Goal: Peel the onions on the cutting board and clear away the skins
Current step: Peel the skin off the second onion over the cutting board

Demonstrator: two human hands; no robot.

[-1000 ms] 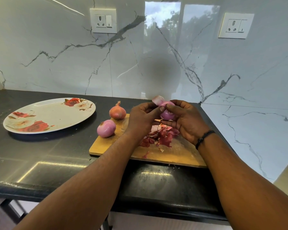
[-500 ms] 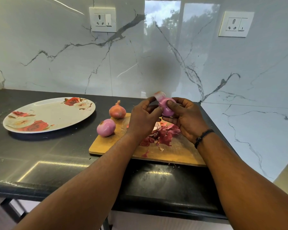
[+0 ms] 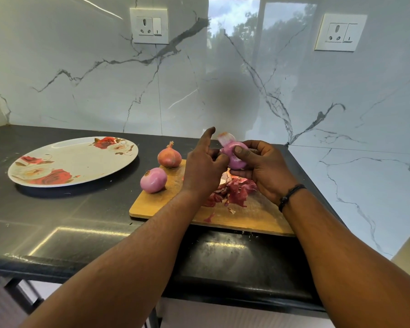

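Above the wooden cutting board (image 3: 253, 216), my right hand (image 3: 265, 169) grips a partly peeled pink onion (image 3: 234, 160), thumb across its top. A pale flap of skin (image 3: 226, 137) stands up from the onion. My left hand (image 3: 202, 171) is beside it, index finger raised straight and thumb touching the onion's left side; its other fingers are hidden. A pile of red skins (image 3: 234, 191) lies on the board under my hands. At the board's left end sit a peeled onion (image 3: 153, 179) and, behind it, an unpeeled brown onion (image 3: 169, 156).
A floral plate (image 3: 74, 159) rests on the black counter (image 3: 81, 223) left of the board. The marble wall with two sockets stands close behind and to the right. The counter's front edge runs just below the board.
Both hands have lifted the onion slightly. My left index finger has let go of the skin flap and now points up, leaving the flap standing free.
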